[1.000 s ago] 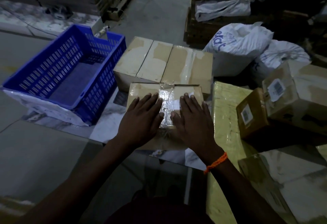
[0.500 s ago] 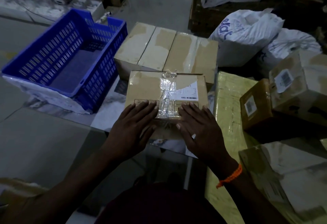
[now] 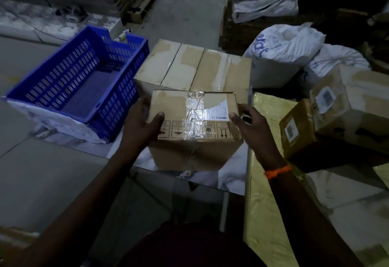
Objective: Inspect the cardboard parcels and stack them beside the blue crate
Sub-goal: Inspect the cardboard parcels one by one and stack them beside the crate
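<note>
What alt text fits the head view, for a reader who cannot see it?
The left hand and right hand grip a taped cardboard parcel by its sides, before a larger carton. A blue crate stands at left, white sacks at right.

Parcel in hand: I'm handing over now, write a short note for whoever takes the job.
Left hand grips the parcel on its left side, right hand on its right, thumbs on top.
Parcel is in front of a bigger box, which lies beside the blue crate.
Done: that box seems placed.
Left: check this parcel, stack it, then the boxes at right.
</note>
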### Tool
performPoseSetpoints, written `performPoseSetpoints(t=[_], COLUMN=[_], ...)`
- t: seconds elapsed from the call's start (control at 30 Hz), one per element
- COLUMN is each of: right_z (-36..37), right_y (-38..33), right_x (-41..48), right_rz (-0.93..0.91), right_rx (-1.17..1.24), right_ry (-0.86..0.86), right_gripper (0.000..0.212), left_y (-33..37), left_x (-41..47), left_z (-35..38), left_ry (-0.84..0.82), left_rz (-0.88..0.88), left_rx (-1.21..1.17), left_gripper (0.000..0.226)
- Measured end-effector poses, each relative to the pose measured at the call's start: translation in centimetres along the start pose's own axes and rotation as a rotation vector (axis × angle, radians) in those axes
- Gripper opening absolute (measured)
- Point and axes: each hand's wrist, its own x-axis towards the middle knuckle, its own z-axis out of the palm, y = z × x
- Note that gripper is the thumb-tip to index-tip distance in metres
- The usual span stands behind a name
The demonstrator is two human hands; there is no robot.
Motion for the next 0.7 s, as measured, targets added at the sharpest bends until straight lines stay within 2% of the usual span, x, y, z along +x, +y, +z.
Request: performPoseSetpoints(t=[0.03,0.1,0.27,0.37,0.43,0.53,0.6,0.7], right_z=[-0.1,-0.1,0.4,1.2,1.6,1.3,0.7,0.0], right_y=[0.2,0.4,0.7,0.7,0.0,-0.3,0.2,1.2], right_x=[1.0,2.3,3.9,3.8,3.1,2.1,1.2,-0.3], right_rz=[0.128,0.32,0.588,0.597,0.57,0.523,0.521,0.483], right_rx=[0.161,0.406,0.649,0.649,0.647,0.636,0.635,0.597], right_ry=[-0.073,-0.17,-0.229,-0.253,-0.266,-0.276,-0.271,-0.249], right_gripper=[0.036,0.057,0.059,0.074,0.077,0.077,0.079,0.076], left_y=[0.0,-0.4,-1.4,-1.8,-2.3,-1.9,-1.9,-1.6], left_x=[0.6,1.6,2.5,3.2,3.8,3.3,2.2,-0.5], left_z=[-0.1,0.0,-0.4,-1.7,-2.4,-3.6,-4.4,-5.4], left_ry=[-0.073,-0.193,-0.337,-0.366,-0.391,-0.419,-0.446,-0.49], left_rz=[-0.121,-0.266,-0.405,-0.516,-0.605,-0.703,-0.764,-0.764], left_rx=[-0.108,-0.199,-0.516,-0.648,-0.646,-0.55,-0.523,-0.557], left_gripper=[0.041,0.041,0.055,0.075,0.096,0.11,0.101,0.066])
